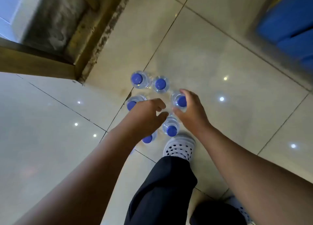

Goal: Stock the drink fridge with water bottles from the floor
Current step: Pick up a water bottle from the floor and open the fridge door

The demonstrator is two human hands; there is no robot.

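Note:
Several clear water bottles with blue caps stand upright in a loose ring on the tiled floor. My right hand (189, 111) curls around the neck of the right-hand bottle (181, 101). My left hand (147, 116) hovers over the ring with fingers spread, partly covering the left bottle (132, 104) and another one (147, 138) below it. A near bottle (171, 129) stands between my hands. At the far side, two more bottles (137, 78) (160, 83) stand untouched. No fridge is in sight.
My foot in a dotted white sock (179, 148) and dark trouser leg stand just behind the bottles. A wooden door frame (88, 43) lies at upper left. A blue object (288, 24) sits at upper right. Glossy floor tiles (220, 58) surround the bottles.

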